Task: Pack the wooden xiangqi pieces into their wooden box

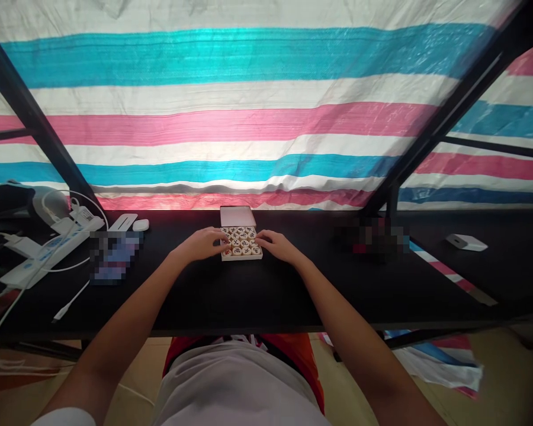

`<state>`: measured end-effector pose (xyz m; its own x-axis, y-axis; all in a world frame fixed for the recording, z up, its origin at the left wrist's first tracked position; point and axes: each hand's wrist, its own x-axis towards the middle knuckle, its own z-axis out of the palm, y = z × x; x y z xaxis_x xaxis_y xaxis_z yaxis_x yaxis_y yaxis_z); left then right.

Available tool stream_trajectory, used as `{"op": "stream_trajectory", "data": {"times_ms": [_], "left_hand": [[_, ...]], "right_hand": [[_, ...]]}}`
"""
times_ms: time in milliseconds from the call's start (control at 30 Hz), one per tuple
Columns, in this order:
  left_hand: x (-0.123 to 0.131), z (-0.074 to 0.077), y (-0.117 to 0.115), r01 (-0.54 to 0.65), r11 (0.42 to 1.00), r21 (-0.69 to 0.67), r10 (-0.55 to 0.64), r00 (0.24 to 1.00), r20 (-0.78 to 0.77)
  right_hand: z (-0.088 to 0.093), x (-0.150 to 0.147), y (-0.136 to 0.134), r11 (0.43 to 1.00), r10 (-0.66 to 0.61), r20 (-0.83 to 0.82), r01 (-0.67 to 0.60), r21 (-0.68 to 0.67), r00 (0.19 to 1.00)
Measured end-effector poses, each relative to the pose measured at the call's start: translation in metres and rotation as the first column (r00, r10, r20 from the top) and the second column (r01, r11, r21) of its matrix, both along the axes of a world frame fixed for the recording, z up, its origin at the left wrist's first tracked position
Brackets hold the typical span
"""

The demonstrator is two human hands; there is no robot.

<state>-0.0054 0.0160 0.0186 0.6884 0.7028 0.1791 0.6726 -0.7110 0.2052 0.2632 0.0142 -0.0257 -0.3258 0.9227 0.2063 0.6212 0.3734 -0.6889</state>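
Observation:
A small open box point(241, 256) filled with several round wooden chess pieces point(241, 239) rests on the black table point(257, 290), and its pale lid point(237, 215) stands up behind it. My left hand point(203, 243) lies against the box's left side, its fingers curled and touching the pieces at the left edge. My right hand point(276, 244) lies against the right side, fingertips on the pieces there. Whether either hand pinches a piece is not visible.
White power strips point(48, 251) with cables lie at the far left, beside a white mouse point(141, 225) and a blurred object point(113, 254). Another blurred object point(373, 235) sits to the right, and a white adapter point(466, 242) further right. A striped tarp point(249, 100) hangs behind.

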Motion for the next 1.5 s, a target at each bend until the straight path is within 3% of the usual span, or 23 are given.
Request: {"op": "stream_trajectory", "data": {"times_ms": [133,367,600,733,867,1000,1167,1233,1400,1500], "left_hand": [[0.010,0.000,-0.008,0.018,0.998,-0.066,-0.020,0.999,-0.034],[0.014,-0.012,-0.006,-0.046,0.999,-0.003,0.046,0.998,-0.036],[0.020,-0.014,-0.011,-0.135,0.988,0.082,0.142,0.986,-0.089],[0.023,-0.016,-0.012,-0.128,0.986,0.109,0.139,0.985,-0.098],[0.016,-0.008,-0.009,-0.158,0.987,0.006,0.158,0.987,-0.023],[-0.006,0.006,0.000,-0.157,0.983,-0.094,0.162,0.986,0.048],[-0.025,0.001,0.012,-0.168,0.945,-0.279,0.146,0.985,-0.097],[-0.025,-0.004,0.015,-0.190,0.947,-0.257,0.167,0.980,-0.110],[-0.021,-0.010,0.021,-0.270,0.962,-0.048,0.264,0.960,-0.097],[-0.022,-0.014,0.024,-0.291,0.955,-0.062,0.285,0.955,-0.084]], "right_hand": [[-0.001,0.001,0.000,1.000,-0.002,-0.011,0.002,-0.005,1.000],[0.001,0.000,0.000,1.000,-0.002,0.001,0.002,-0.016,1.000],[-0.001,0.001,0.001,1.000,0.003,-0.008,-0.003,-0.013,1.000],[0.001,0.000,0.000,1.000,0.002,-0.006,-0.002,-0.018,1.000],[0.004,0.000,-0.001,1.000,-0.005,-0.005,0.005,-0.031,1.000],[0.005,0.000,-0.003,0.999,-0.009,0.002,0.009,-0.039,1.000],[0.005,-0.001,-0.003,1.000,-0.001,-0.004,0.001,-0.029,1.000],[0.005,-0.001,-0.003,1.000,-0.009,-0.002,0.009,-0.027,1.000],[0.005,-0.001,-0.003,0.999,-0.010,0.000,0.010,-0.039,1.000],[0.005,-0.001,-0.003,0.999,-0.008,-0.001,0.008,-0.036,1.000]]}}
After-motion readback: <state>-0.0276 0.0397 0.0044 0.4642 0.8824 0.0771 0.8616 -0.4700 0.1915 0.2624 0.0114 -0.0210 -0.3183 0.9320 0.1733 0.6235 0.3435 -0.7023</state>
